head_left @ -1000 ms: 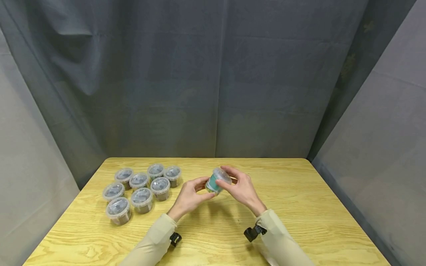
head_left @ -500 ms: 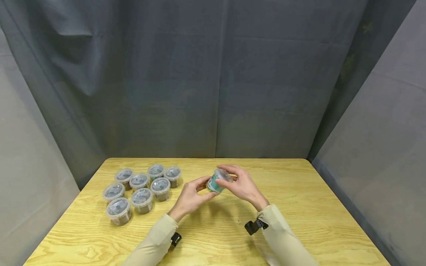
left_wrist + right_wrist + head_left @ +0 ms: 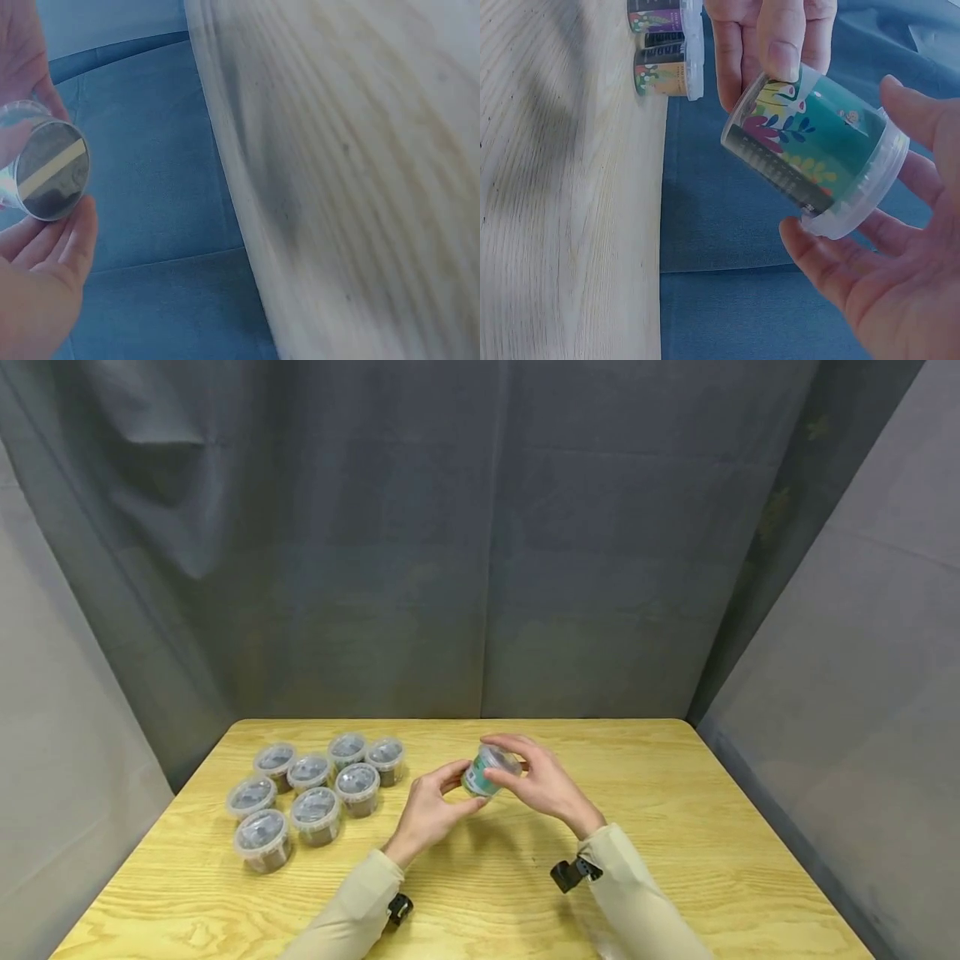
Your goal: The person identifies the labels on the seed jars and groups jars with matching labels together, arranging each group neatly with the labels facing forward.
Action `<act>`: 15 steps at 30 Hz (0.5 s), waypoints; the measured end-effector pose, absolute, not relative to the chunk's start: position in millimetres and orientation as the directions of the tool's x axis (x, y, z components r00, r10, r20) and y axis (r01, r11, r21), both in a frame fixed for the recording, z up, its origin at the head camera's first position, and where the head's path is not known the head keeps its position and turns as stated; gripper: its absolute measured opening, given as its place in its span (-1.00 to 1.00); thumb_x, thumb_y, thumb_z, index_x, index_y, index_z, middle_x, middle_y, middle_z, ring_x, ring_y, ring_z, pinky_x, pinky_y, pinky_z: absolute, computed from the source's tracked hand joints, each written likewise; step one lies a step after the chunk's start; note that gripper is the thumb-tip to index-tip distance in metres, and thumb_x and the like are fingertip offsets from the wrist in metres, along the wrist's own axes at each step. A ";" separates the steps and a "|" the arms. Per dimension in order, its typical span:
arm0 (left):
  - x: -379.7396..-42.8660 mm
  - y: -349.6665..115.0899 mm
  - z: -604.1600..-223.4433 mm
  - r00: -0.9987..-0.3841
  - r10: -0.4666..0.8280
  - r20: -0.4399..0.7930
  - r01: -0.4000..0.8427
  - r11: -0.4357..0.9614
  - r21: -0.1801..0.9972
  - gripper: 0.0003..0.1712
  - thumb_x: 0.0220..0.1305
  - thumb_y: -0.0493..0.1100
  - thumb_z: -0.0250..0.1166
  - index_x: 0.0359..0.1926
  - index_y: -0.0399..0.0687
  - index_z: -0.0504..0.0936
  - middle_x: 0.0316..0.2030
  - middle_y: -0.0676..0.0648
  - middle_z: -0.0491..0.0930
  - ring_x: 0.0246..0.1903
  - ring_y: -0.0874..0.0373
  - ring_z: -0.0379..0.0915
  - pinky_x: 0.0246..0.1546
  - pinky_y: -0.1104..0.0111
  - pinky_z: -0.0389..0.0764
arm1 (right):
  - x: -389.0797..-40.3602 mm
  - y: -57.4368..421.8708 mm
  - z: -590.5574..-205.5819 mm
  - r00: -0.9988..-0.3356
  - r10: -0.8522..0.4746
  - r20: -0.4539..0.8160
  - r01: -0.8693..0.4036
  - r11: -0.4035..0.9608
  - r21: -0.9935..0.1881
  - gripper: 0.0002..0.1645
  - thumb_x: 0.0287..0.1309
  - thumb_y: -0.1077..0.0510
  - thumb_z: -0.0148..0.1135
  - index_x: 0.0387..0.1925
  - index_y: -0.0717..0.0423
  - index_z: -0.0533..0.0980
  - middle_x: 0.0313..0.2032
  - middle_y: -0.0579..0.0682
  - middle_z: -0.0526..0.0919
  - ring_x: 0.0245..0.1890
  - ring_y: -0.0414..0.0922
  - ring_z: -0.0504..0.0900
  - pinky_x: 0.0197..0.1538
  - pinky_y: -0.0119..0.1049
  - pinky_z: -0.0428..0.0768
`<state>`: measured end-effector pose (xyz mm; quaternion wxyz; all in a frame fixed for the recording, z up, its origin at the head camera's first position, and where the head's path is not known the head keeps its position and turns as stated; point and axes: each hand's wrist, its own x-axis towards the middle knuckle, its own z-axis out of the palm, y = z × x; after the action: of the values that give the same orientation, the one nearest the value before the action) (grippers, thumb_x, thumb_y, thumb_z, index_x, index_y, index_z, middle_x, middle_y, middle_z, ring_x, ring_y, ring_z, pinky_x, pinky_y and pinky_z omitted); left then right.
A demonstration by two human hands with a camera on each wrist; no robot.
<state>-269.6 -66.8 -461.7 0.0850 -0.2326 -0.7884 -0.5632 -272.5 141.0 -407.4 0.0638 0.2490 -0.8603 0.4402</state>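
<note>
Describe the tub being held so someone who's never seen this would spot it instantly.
On the wooden table, look right of the cluster of eight lidded tubs. There, the left hand and right hand hold one teal-labelled tub between them. It alone is tilted and lifted off the tabletop, while the others stand upright.

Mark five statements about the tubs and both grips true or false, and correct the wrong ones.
1. The left grip and right grip hold the same tub. True.
2. Eight other tubs stand on the table. True.
3. The held tub is upright. False: it is tilted, above the table.
4. Its lid is off. False: the lid is on.
5. The right grip is at the lid end. True.
</note>
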 end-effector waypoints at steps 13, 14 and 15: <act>-271.5 -75.2 -455.2 -0.861 0.398 0.317 0.434 0.247 0.867 -0.32 0.27 -0.07 0.37 0.34 -0.22 0.39 0.19 -0.23 0.53 0.16 -0.10 0.52 0.21 0.08 0.53 | -272.9 141.2 -412.9 -0.870 -0.334 0.362 -0.482 0.426 -0.766 -0.49 0.24 -0.11 0.30 0.20 -0.18 0.50 0.24 -0.04 0.51 0.19 0.01 0.52 0.06 -0.11 0.68; -271.7 -75.3 -455.3 -0.861 0.399 0.314 0.430 0.244 0.869 -0.31 0.27 -0.06 0.37 0.34 -0.22 0.39 0.19 -0.23 0.53 0.15 -0.09 0.52 0.21 0.09 0.54 | -272.8 140.8 -412.6 -0.870 -0.336 0.359 -0.480 0.422 -0.769 -0.49 0.24 -0.11 0.30 0.21 -0.19 0.50 0.24 -0.05 0.51 0.19 0.01 0.52 0.06 -0.12 0.68; -271.8 -75.4 -455.4 -0.863 0.398 0.311 0.425 0.240 0.873 -0.30 0.26 -0.06 0.38 0.34 -0.22 0.39 0.18 -0.22 0.53 0.15 -0.08 0.53 0.21 0.09 0.54 | -272.9 140.2 -412.4 -0.872 -0.337 0.356 -0.478 0.420 -0.772 -0.49 0.24 -0.12 0.30 0.21 -0.19 0.50 0.25 -0.06 0.50 0.19 0.00 0.52 0.07 -0.12 0.68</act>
<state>-271.8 -75.4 -455.4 0.0123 -0.2614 -0.7873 -0.5583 -272.9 140.2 -412.4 0.0729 0.2427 -0.8395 0.4807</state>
